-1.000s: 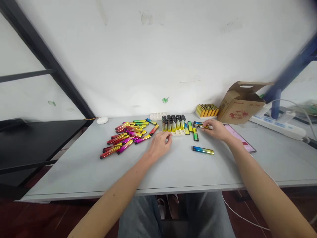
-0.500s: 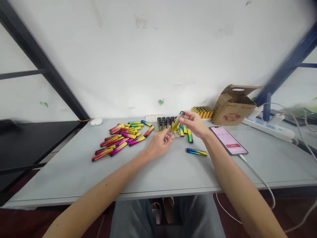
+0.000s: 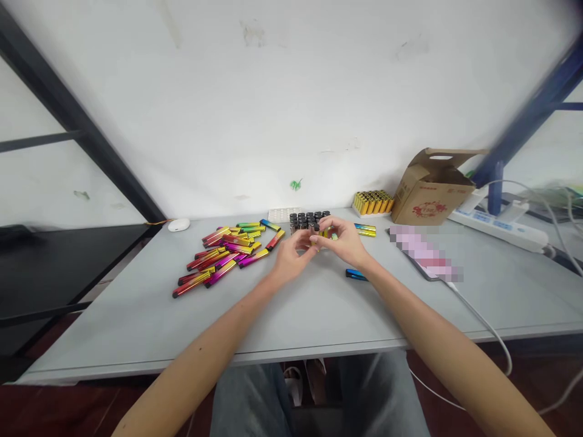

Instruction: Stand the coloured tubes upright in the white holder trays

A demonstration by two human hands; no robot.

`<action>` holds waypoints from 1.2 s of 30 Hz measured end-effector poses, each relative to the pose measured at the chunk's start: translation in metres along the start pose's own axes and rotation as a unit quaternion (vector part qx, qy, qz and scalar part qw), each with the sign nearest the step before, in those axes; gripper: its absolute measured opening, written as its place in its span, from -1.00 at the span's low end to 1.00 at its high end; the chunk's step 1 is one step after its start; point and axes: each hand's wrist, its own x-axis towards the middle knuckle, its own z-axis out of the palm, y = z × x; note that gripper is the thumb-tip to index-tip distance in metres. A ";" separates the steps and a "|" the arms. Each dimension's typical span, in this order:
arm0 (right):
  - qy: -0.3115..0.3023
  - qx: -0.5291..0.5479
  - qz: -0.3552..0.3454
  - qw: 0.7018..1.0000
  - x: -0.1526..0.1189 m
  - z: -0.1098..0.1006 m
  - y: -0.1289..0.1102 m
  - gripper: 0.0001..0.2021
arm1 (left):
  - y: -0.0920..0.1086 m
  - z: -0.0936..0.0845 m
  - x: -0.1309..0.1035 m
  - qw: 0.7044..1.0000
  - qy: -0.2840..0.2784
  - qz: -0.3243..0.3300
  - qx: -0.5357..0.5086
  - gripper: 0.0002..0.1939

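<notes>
A shiny lighter (image 3: pixel 314 226) with a dark top stands nearly upright over the front of a pale holed tray, mostly hidden by fingers. My right hand (image 3: pixel 340 241) pinches it from the right. From the left, the fingers and thumb of my left hand (image 3: pixel 294 254) curl in around its lower part; whether they also touch the tray is hidden. Just behind the hands, several dark-topped lighters (image 3: pixel 306 218) stand upright in rows. A blue lighter (image 3: pixel 356 275) lies partly behind my right forearm, and a yellow-and-blue one (image 3: pixel 365 230) lies beyond my right hand.
Loose lighters in red, purple and gold (image 3: pixel 223 255) form a pile on the left. At the back stand a white holed tray (image 3: pixel 285 215), a block of gold lighters (image 3: pixel 374 203) and an open carton (image 3: pixel 423 197). A phone (image 3: pixel 421 252), cable and power strip (image 3: pixel 505 233) lie right.
My right hand has lowered the lighter from a tilt above the tray to nearly upright at its front. My left hand has closed in beside it.
</notes>
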 end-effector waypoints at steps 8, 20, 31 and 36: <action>0.034 0.052 0.035 0.997 -0.001 0.002 -0.001 -0.61 | 0.011 0.005 0.000 0.988 0.011 -0.091 -0.125 -0.65; -0.050 0.339 0.199 0.918 0.004 -0.025 -0.008 -0.28 | 0.042 -0.010 -0.002 0.893 -0.042 -0.252 -0.370 -0.61; 0.005 0.380 0.190 0.905 0.007 -0.033 0.005 -0.29 | 0.034 -0.016 -0.002 0.859 -0.101 -0.295 -0.406 -0.50; 0.010 0.356 0.187 0.915 0.008 -0.034 0.005 -0.26 | 0.037 -0.016 -0.003 0.860 -0.119 -0.310 -0.389 -0.55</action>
